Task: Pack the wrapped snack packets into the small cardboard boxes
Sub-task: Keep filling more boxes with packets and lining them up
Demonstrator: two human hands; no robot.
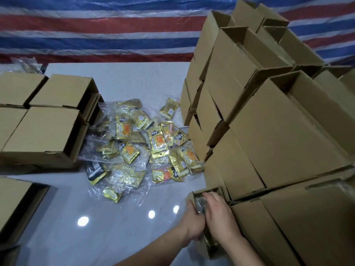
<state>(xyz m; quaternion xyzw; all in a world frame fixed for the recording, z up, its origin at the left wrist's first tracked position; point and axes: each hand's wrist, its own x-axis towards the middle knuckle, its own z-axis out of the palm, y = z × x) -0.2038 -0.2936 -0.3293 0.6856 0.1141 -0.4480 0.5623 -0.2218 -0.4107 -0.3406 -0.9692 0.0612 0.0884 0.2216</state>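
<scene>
A heap of gold snack packets in clear bags lies in the middle of the white table. Near the front right, a small open cardboard box stands against the box stack. A wrapped packet sits in its opening. My left hand grips the box's near left side, fingers curled on its rim. My right hand lies over the opening and presses down on the packet, with the fingertips hidden inside the box.
A tall stack of empty open boxes fills the right side. Closed boxes stand at the left, another box at the front left. A striped tarpaulin hangs behind the table.
</scene>
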